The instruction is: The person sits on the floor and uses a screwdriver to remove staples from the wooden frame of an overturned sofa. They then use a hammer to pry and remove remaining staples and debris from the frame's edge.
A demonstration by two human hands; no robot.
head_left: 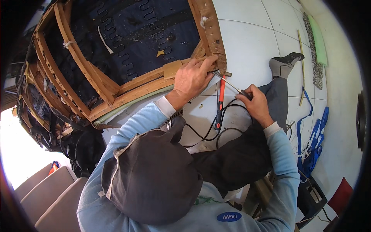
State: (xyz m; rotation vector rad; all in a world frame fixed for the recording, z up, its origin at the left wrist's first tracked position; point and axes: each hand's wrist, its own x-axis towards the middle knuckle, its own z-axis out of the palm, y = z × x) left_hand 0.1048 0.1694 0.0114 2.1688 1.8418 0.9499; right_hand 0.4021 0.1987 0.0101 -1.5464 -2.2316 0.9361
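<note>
A wooden furniture frame (127, 89), with torn covering and zigzag springs over dark cloth, lies at the upper left. My left hand (192, 79) is closed over its near right corner, fingers on the wood and the brown-covered rail (211, 31). My right hand (257, 103) grips a screwdriver-like tool (232, 86) by its dark handle. Its thin metal shaft slants up to that corner, close to my left thumb; the tip is hard to make out. A hammer (221, 102) with a red and black handle lies just below the corner, between my hands.
A black cable (205, 137) loops over the white tiled floor (247, 42) by my legs. My stretched leg ends in a grey sock (281, 67). Blue straps (317, 139), a thin stick (301, 69) and foam strips (317, 40) lie along the right wall. Grey chairs (48, 193) stand lower left.
</note>
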